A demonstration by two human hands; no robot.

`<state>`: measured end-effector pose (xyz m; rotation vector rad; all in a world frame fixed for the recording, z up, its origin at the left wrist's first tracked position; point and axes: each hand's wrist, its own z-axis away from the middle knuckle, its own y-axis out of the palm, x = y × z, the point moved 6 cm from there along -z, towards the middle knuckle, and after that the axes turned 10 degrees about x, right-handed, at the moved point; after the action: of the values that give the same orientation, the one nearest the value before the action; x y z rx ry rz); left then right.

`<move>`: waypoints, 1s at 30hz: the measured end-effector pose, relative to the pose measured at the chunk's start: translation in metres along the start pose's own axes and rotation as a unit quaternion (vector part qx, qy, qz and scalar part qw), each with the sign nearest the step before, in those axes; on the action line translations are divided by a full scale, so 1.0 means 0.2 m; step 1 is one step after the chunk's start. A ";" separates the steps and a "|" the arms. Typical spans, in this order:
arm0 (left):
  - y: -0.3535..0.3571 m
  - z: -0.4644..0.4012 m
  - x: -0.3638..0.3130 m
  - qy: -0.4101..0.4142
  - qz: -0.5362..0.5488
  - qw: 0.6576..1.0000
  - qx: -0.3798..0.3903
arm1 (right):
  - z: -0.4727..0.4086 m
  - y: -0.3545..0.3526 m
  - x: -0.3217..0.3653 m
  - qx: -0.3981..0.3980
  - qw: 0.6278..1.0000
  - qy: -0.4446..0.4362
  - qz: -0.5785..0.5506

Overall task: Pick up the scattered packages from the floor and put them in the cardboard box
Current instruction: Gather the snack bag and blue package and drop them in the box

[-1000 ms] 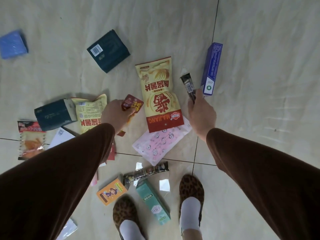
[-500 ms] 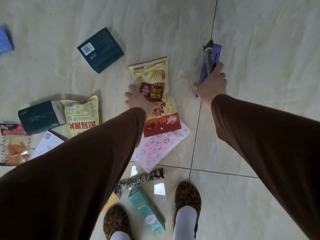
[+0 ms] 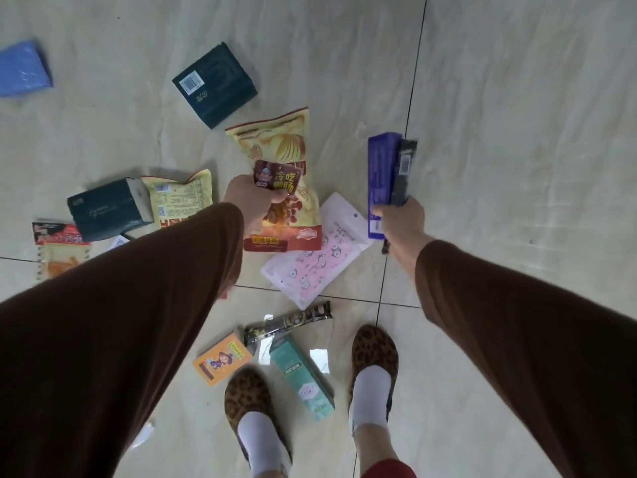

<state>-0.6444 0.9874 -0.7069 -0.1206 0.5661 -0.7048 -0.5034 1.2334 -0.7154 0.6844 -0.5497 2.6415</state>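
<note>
My left hand [image 3: 249, 201] grips a small dark red sachet [image 3: 277, 177] together with the large yellow and red chip bag [image 3: 281, 188], lifted off the floor. My right hand [image 3: 401, 220] holds a purple box [image 3: 379, 174] and a dark stick packet [image 3: 404, 174] side by side, raised above the tiles. A pink and white pouch [image 3: 315, 257] lies on the floor between my hands. The cardboard box is not in view.
Scattered on the tile floor: a dark green box [image 3: 215, 84], a blue packet [image 3: 22, 69], another dark box [image 3: 108, 208], a yellow bag [image 3: 182, 198], a red snack pack [image 3: 58, 250], an orange card box [image 3: 222, 358], a dark bar [image 3: 287, 320], a teal box [image 3: 301, 377]. My feet [image 3: 374, 353] stand below.
My right hand took the purple box off the floor alongside the dark stick and pulled back. My left hand closed on the chip bag with the red sachet and lifted it.
</note>
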 end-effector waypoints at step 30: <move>0.21 0.51 0.97 -0.077 -0.017 0.968 0.238 | 0.15 0.44 -0.31 0.002 0.997 0.064 -0.040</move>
<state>-0.4454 0.8856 -0.7204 0.2627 0.2358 -0.8390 -0.4787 1.1288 -0.7476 0.5225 -0.4721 2.5905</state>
